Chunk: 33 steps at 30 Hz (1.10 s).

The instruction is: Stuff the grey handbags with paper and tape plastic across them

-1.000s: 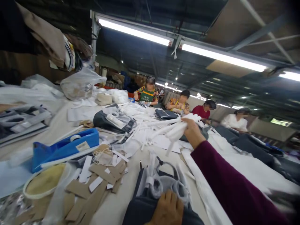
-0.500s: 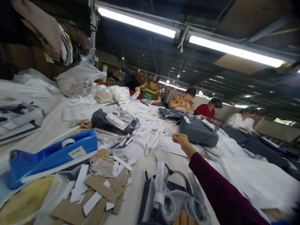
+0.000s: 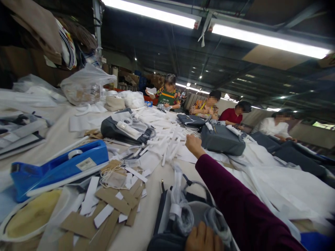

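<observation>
My right hand (image 3: 194,145), at the end of a purple sleeve, reaches out over the pile of white strips (image 3: 170,143). Its fingers are curled closed, and whatever they might hold is hidden. Just right of it lies a dark grey bag (image 3: 222,139) with white wrapping on its handles. At the bottom edge, my left hand (image 3: 202,238) has its fingers bent over another grey bag (image 3: 167,240), gripping it. Clear plastic-wrapped coils (image 3: 184,217) and a looped strap (image 3: 201,186) show on this nearer bag.
A blue tape dispenser (image 3: 62,167) stands at left, with brown cardboard pieces (image 3: 112,200) and white slips before it. Another dark bag (image 3: 123,130) lies mid-table. White sheets (image 3: 290,184) cover the right side. Several people sit along the far side under tube lights.
My right hand has moved slightly left and up, its fingers now more tightly curled. My left hand has come further into view on the near bag. The camera view has shifted a little.
</observation>
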{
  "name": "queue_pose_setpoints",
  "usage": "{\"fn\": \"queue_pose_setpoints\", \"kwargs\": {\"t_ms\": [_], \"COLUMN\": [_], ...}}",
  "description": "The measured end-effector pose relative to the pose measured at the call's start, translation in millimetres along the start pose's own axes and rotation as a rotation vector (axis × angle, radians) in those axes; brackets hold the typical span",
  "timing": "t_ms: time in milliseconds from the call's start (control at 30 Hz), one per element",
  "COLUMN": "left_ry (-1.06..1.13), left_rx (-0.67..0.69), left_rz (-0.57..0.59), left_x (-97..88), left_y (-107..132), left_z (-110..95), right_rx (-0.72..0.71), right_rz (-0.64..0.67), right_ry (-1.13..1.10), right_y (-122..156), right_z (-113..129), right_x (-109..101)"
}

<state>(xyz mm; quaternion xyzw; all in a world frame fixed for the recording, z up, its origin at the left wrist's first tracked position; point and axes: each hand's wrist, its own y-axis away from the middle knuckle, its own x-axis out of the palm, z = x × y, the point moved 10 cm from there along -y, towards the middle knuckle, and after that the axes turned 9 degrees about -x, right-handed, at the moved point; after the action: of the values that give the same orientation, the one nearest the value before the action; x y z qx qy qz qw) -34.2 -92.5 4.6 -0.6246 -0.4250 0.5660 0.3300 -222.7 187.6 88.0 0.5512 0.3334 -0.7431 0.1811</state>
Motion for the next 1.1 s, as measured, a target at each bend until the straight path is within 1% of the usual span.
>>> {"fn": "queue_pose_setpoints", "kwargs": {"t_ms": [33,100,167,233,300,367,433,500,567,600,667,767,900,967,1100], "left_ry": [0.015,0.041,0.046,0.037,0.038,0.036,0.02,0.013,0.034,0.056,0.112,0.193,0.286,0.321,0.342], "left_rx": [-0.004,-0.016,-0.058,-0.1,-0.108,-0.092,-0.077,-0.07,-0.079,-0.087,-0.114,-0.166,-0.261,-0.292,-0.322], "left_rz": [0.065,0.224,0.362,0.496,0.6,0.652,0.688,0.725,0.767,0.789,0.835,0.913,1.003,1.016,1.007], "left_x": [-1.9,-7.6,-15.6,-18.8,-18.3,-17.4,-15.7,-13.9,-12.4,-11.8,-10.3,-7.9,-7.3,-8.7,-10.4], "left_y": [-4,-11,-16,-18,-18,-19,-21,-22,-23,-23,-23,-24,-28,-31,-35], "left_z": [0,1,4,7,5,2,0,0,2,3,7,11,15,14,14], "right_rx": [0.003,0.034,0.069,0.097,0.104,0.094,0.103,0.124,0.143,0.146,0.136,0.107,0.072,0.056,0.016], "right_rz": [-0.023,-0.058,-0.078,-0.062,-0.051,-0.104,-0.173,-0.18,-0.163,-0.161,-0.174,-0.203,-0.21,-0.175,-0.041], "right_ry": [0.011,0.006,-0.028,-0.088,-0.216,-0.386,-0.442,-0.413,-0.377,-0.366,-0.358,-0.38,-0.446,-0.482,-0.593], "right_y": [5,25,65,123,197,274,344,397,428,437,444,440,429,425,421], "right_z": [-7,-31,-65,-103,-136,-159,-178,-191,-199,-202,-205,-206,-203,-201,-197], "right_x": [-15,-41,-61,-73,-82,-96,-112,-121,-125,-127,-129,-127,-117,-110,-92]}}
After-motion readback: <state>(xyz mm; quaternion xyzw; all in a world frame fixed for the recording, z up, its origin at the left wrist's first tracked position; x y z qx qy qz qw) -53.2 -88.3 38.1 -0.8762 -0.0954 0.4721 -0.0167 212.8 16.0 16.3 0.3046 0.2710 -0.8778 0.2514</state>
